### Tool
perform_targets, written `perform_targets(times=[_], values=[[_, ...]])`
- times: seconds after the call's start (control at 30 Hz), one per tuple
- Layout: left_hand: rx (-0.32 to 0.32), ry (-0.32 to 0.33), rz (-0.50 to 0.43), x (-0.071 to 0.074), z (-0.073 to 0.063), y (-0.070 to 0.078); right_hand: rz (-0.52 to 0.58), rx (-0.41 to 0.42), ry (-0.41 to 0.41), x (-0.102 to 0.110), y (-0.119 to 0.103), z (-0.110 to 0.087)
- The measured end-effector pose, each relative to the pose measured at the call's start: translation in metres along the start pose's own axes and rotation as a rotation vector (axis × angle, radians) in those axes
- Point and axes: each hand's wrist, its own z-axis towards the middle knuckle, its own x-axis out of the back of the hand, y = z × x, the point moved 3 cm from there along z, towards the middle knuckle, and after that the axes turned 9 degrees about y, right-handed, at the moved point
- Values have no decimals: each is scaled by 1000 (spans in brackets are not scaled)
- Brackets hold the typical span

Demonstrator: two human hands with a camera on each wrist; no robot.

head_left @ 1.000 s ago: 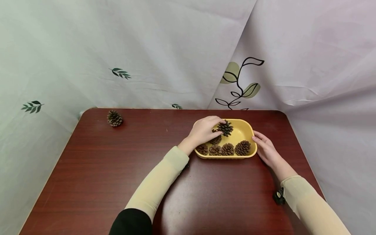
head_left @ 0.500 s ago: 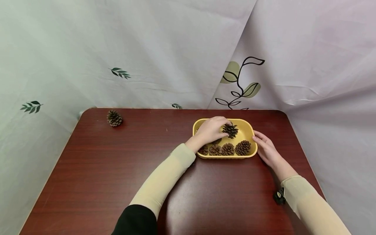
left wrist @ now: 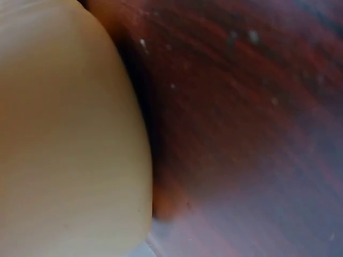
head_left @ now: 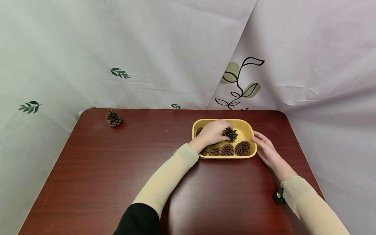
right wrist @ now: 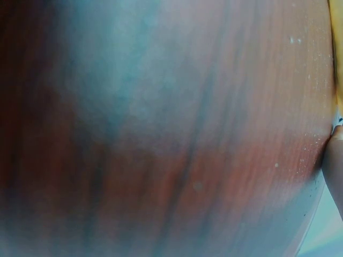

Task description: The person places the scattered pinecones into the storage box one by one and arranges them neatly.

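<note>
In the head view my left hand (head_left: 213, 133) reaches into a yellow plastic basin (head_left: 244, 128), its thumb and fingers pinching a dark pine cone (head_left: 230, 134). Along the basin's near side sits a row of several pine cones (head_left: 242, 148), partly covered by the left wrist. Another pine cone (head_left: 198, 131) shows at the basin's left end, behind that hand. My right hand (head_left: 265, 148) grips the basin's right end, thumb at the rim and fingers around the outside. The right wrist view catches just a sliver of the basin (right wrist: 337, 48) and part of the hand (right wrist: 335, 168).
A lone pine cone (head_left: 113, 118) stands near the far left corner of the reddish-brown table (head_left: 117, 169). Patterned pale cloth (head_left: 164, 55) hangs behind the table and at its sides. A small black device (head_left: 278, 196) is at the right sleeve.
My left hand has carried the pine cone a little to the right and lower in the basin, uncovering the cone at the left end. My right hand stays put.
</note>
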Motion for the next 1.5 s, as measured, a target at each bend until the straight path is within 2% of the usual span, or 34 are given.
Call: perform_targets(times=[0.2, 0.6, 0.73, 1.07, 1.5], values=[[-4, -47, -2, -1, -3, 0, 1, 3, 2, 1, 0, -1], [-38, -78, -66, 4, -8, -4, -8, -5, 10, 2, 1, -1], [-49, -57, -70, 5, -7, -4, -1, -7, 8, 3, 1, -1], [-81, 6, -2, 2, -6, -7, -1, -1, 0, 1, 2, -1], [-93, 10, -20, 8, -14, -6, 13, 6, -4, -1, 0, 0]])
